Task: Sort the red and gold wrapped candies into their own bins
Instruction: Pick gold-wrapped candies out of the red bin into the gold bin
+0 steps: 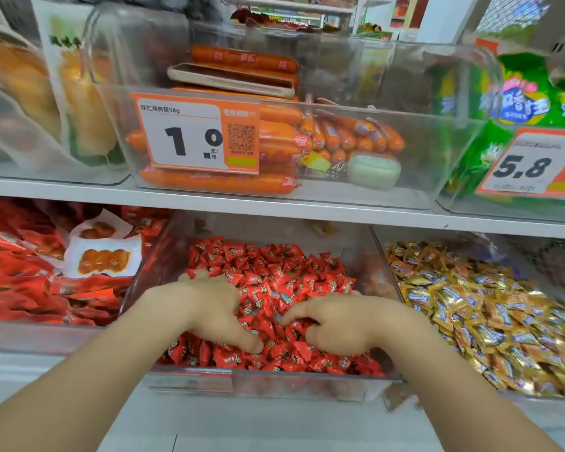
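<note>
Inside red bin, my left hand presses splayed on red candies; right hand curls into pile, grasp unclear. Gold candies lie rightward, nearer right hand.

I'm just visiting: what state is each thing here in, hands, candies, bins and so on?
Left hand, spread on the red candies.
Right hand, fingers curled among the red candies; a grip cannot be told.
Red candies, heaped in the middle bin.
Gold candies, heaped in the right bin.
Middle bin, open-topped, nearly full.
Right bin, open-topped, nearly full.
Phone, lying flat on the sausages.
</note>
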{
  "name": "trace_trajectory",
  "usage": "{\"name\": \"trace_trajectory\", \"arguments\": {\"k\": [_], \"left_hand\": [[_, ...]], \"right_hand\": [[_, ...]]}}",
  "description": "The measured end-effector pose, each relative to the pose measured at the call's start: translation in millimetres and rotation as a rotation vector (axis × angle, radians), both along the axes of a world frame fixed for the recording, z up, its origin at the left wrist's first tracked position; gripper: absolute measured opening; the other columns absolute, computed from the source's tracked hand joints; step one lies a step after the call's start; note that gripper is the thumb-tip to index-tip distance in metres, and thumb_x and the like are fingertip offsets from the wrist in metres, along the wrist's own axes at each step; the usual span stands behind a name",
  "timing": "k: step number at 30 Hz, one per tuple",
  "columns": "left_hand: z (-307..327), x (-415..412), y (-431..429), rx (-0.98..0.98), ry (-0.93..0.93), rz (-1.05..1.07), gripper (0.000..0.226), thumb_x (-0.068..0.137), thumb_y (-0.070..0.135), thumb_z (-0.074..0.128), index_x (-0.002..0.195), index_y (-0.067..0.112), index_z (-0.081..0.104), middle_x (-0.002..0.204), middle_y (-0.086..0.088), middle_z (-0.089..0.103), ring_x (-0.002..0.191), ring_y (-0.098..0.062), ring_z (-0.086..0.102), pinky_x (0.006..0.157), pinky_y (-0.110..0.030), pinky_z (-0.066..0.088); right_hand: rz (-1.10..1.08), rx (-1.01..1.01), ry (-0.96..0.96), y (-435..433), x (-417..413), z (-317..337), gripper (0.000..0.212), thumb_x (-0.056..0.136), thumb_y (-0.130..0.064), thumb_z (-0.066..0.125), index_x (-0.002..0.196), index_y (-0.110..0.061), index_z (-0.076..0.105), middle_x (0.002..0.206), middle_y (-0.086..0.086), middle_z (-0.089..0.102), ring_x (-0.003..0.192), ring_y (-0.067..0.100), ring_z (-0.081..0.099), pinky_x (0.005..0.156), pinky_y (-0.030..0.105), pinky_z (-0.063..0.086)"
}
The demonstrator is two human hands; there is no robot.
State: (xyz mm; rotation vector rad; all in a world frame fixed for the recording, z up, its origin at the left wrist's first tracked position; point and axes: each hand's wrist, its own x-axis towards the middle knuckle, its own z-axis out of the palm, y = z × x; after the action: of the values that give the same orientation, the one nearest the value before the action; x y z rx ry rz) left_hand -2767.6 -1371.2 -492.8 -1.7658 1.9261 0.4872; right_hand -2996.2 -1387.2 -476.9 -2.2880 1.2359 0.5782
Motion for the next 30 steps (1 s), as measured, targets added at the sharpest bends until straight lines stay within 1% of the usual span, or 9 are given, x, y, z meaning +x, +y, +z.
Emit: {"name": "trace_trajectory", "arguments": {"k": [3, 5, 7, 12, 16, 21, 25, 27, 30], "left_hand": [[8, 1, 9, -0.009, 0.023, 0.003, 0.093, 0.059, 0.099, 0.055, 0.114, 0.025, 0.065, 0.128, 0.003, 0.041, 0.125, -0.026, 0.035, 0.107, -0.047, 0.040], [11, -1, 14, -0.073, 0.065, -0.020, 0.085, 0.066, 0.096, 0.057, 0.107, 0.022, 0.066, 0.127, 0.004, 0.042, 0.124, -0.024, 0.035, 0.109, -0.046, 0.038], [10, -6, 13, -0.178, 0.139, -0.064, 0.076, 0.075, 0.088, 0.058, 0.113, 0.023, 0.068, 0.135, 0.004, 0.043, 0.132, -0.023, 0.034, 0.113, -0.046, 0.033], [-11, -17, -14, -0.419, 0.311, -0.080, 0.048, 0.094, 0.056, 0.052, 0.125, 0.020, 0.061, 0.130, 0.000, 0.053, 0.131, -0.028, 0.050, 0.110, -0.047, 0.042], [-27, -14, -30, -0.312, 0.221, 0.107, 0.073, 0.092, 0.062, 0.058, 0.149, 0.019, 0.043, 0.151, -0.013, 0.042, 0.142, -0.043, 0.038, 0.115, -0.054, 0.039], [-29, -13, -47, -0.269, 0.165, 0.174, 0.107, 0.060, 0.067, 0.079, 0.147, 0.022, 0.038, 0.143, -0.007, 0.051, 0.132, -0.035, 0.048, 0.105, -0.048, 0.048], [-34, -5, -58, -0.212, 0.211, 0.120, 0.125, 0.050, 0.060, 0.084, 0.158, 0.027, 0.028, 0.148, -0.003, 0.048, 0.134, -0.029, 0.049, 0.109, -0.044, 0.048], [-31, -2, -58, -0.184, 0.297, 0.078, 0.124, 0.056, 0.050, 0.087, 0.162, 0.034, 0.023, 0.154, -0.001, 0.045, 0.137, -0.026, 0.047, 0.111, -0.038, 0.046], [-22, -3, -53, -0.157, 0.394, 0.023, 0.101, 0.067, 0.039, 0.089, 0.154, 0.038, 0.039, 0.144, 0.009, 0.054, 0.125, -0.016, 0.056, 0.104, -0.031, 0.050]], "right_hand": [[-0.018, -0.026, -0.050, 5, -3, 5, 0.038, 0.102, -0.039, 0.051, 0.137, -0.048, 0.060, 0.146, -0.017, 0.057, 0.138, 0.015, 0.049, 0.122, 0.047, 0.026], [-0.037, -0.089, -0.103, 6, 2, 1, 0.023, 0.101, -0.038, 0.052, 0.108, -0.036, 0.073, 0.109, -0.014, 0.071, 0.112, 0.016, 0.061, 0.114, 0.046, 0.034], [-0.102, -0.240, -0.170, 0, 10, -9, 0.030, 0.099, -0.032, 0.051, 0.077, -0.017, 0.065, 0.075, -0.003, 0.065, 0.086, 0.024, 0.060, 0.099, 0.043, 0.043], [-0.330, -0.537, -0.363, -42, 29, -39, 0.026, 0.089, -0.005, 0.057, 0.105, -0.015, 0.075, 0.111, 0.011, 0.072, 0.109, 0.033, 0.065, 0.095, 0.043, 0.055], [-0.338, -0.552, -0.304, -73, 43, -69, 0.025, 0.093, -0.010, 0.059, 0.115, -0.012, 0.072, 0.121, 0.012, 0.067, 0.113, 0.033, 0.064, 0.094, 0.037, 0.054], [-0.327, -0.504, -0.170, -83, 56, -70, 0.027, 0.084, -0.030, 0.077, 0.102, -0.017, 0.062, 0.111, 0.008, 0.068, 0.106, 0.032, 0.067, 0.083, 0.036, 0.053], [-0.324, -0.486, -0.233, -78, 59, -64, 0.030, 0.084, -0.033, 0.081, 0.112, -0.029, 0.069, 0.112, -0.003, 0.071, 0.113, 0.023, 0.065, 0.097, 0.035, 0.048], [-0.299, -0.416, -0.248, -76, 59, -61, 0.032, 0.079, -0.030, 0.082, 0.109, -0.028, 0.070, 0.106, -0.004, 0.070, 0.110, 0.023, 0.067, 0.099, 0.036, 0.052], [-0.248, -0.328, -0.182, -71, 54, -58, 0.041, 0.076, -0.030, 0.081, 0.111, -0.021, 0.063, 0.103, -0.003, 0.064, 0.108, 0.025, 0.063, 0.103, 0.043, 0.049]]}}
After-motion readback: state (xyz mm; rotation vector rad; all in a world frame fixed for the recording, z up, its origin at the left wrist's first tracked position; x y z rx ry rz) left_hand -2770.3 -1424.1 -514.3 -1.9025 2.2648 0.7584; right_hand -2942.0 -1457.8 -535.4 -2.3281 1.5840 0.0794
